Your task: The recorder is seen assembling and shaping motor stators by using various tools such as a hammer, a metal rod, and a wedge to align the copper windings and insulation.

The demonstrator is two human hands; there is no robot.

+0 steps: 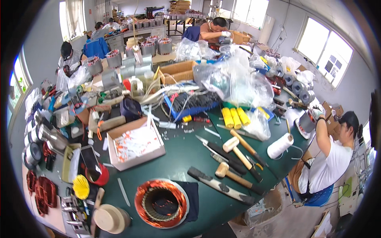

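Note:
Neither my left hand nor my right hand is in view. Close to me on the green tabletop stands a motor stator (pixel 141 202), a metal ring with copper-orange windings around its open centre, partly on a dark cloth (pixel 192 200). A beige stepped cylinder (pixel 109 219) is to its left, beside a wooden stick (pixel 97 204). A narrow white strip (pixel 124 192) lies between the stator and a carton (pixel 139 158) of white and orange slips. On the right are a wooden mallet (pixel 235 150), a smaller mallet (pixel 232 174) and a long dark-headed hammer (pixel 218 185).
A white thread spool (pixel 280 145) and yellow rolls (pixel 234 118) lie farther right. Plastic bags (pixel 234 75) and a blue tray (pixel 190 113) crowd the middle. Red coils (pixel 41 192) lie at left. A co-worker (pixel 329 154) sits right, handling a stator (pixel 306 122); others work behind.

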